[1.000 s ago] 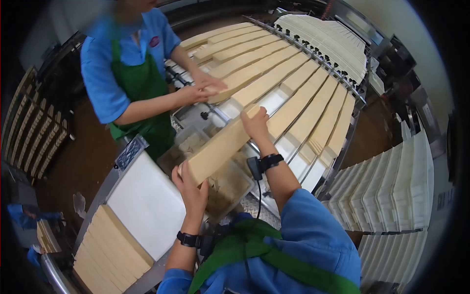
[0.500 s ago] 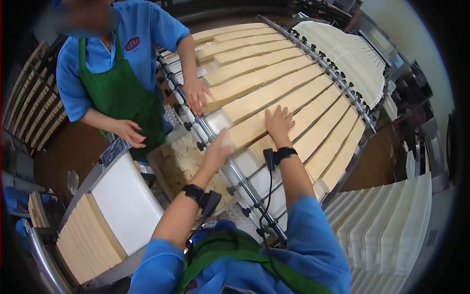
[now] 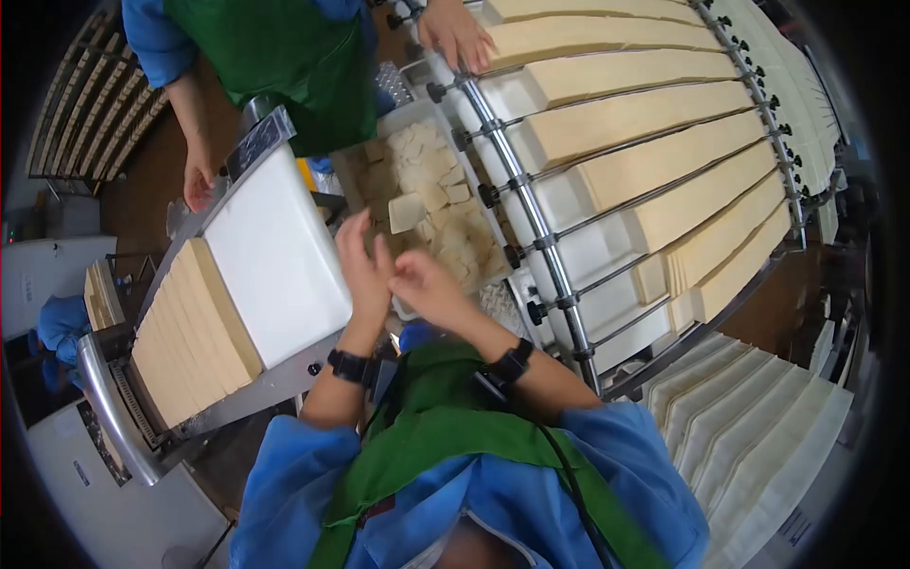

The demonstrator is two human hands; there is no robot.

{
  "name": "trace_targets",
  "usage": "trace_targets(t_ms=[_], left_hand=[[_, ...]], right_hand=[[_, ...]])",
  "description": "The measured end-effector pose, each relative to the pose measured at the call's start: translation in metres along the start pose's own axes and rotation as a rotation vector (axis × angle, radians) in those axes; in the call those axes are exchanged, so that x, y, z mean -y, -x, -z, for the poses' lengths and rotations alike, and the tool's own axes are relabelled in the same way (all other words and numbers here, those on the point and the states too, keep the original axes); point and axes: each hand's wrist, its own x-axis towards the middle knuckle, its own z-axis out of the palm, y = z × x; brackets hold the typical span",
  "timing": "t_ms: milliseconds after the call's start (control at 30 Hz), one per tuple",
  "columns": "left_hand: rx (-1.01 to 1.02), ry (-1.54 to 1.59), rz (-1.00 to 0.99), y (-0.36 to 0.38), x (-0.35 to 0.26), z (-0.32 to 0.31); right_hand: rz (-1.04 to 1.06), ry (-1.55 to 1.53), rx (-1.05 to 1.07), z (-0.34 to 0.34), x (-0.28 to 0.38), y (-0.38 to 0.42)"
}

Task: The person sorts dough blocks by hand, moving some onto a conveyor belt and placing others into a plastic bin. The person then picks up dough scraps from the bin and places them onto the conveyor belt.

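My left hand [image 3: 362, 266] and my right hand [image 3: 424, 285] are close together in front of my chest, fingers spread, holding nothing. They hover over the near end of a clear bin of broken cream-coloured pieces [image 3: 428, 194]. One loose piece [image 3: 406, 212] lies on top, just beyond my fingers. Long cream slabs [image 3: 633, 116] lie in the white lanes of the curved conveyor [image 3: 544, 232] to my right.
A white belt [image 3: 275, 256] carries a row of stacked slabs [image 3: 185, 327] on my left. A co-worker in a blue shirt and green apron [image 3: 275, 57] stands across, one hand [image 3: 455, 33] on the conveyor edge. White trays [image 3: 758, 427] are stacked at right.
Both my hands left the slab on the conveyor and drew back toward my body, coming together over the bin. My view tilted downward.
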Motion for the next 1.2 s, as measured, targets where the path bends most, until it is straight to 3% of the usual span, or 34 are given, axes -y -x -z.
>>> trace_targets(t_ms=[33, 133, 300, 467, 533, 600, 700, 733, 833, 900, 1033, 1200], left_hand=[[-0.027, -0.037, 0.014, 0.017, 0.013, 0.014], [0.038, -0.212, -0.104, 0.069, 0.037, 0.046], [0.418, -0.359, -0.357, 0.116, 0.057, 0.07], [0.554, -0.385, -0.393, 0.121, 0.067, 0.072], [0.537, -0.409, -0.362, 0.123, 0.069, 0.073], [0.533, -0.42, -0.338, 0.127, 0.071, 0.076], [0.543, -0.413, -0.342, 0.129, 0.075, 0.078], [0.549, -0.412, -0.347, 0.129, 0.075, 0.08], [0.578, -0.401, -0.334, 0.127, 0.074, 0.083], [0.595, -0.393, -0.321, 0.129, 0.072, 0.087], [0.591, -0.402, -0.319, 0.126, 0.071, 0.086], [0.577, -0.392, -0.301, 0.127, 0.072, 0.085]], right_hand=[[-0.069, 0.003, 0.065, -0.011, -0.024, -0.003], [-0.377, -0.119, -0.004, -0.032, -0.162, -0.02], [-0.665, 0.318, 0.041, 0.01, -0.301, 0.002], [-1.048, 0.341, -0.204, 0.036, -0.431, -0.004], [-1.129, 0.191, -0.333, 0.041, -0.448, -0.014], [-1.181, -0.048, -0.477, 0.045, -0.403, -0.037], [-1.134, -0.125, -0.512, 0.05, -0.439, -0.058], [-1.207, -0.112, -0.494, 0.056, -0.446, -0.061], [-1.044, -0.256, -0.583, 0.06, -0.462, -0.051], [-1.048, -0.159, -0.611, 0.064, -0.466, -0.049], [-1.023, -0.323, -0.808, 0.064, -0.447, -0.059], [-1.057, -0.252, -0.769, 0.063, -0.43, -0.059]])
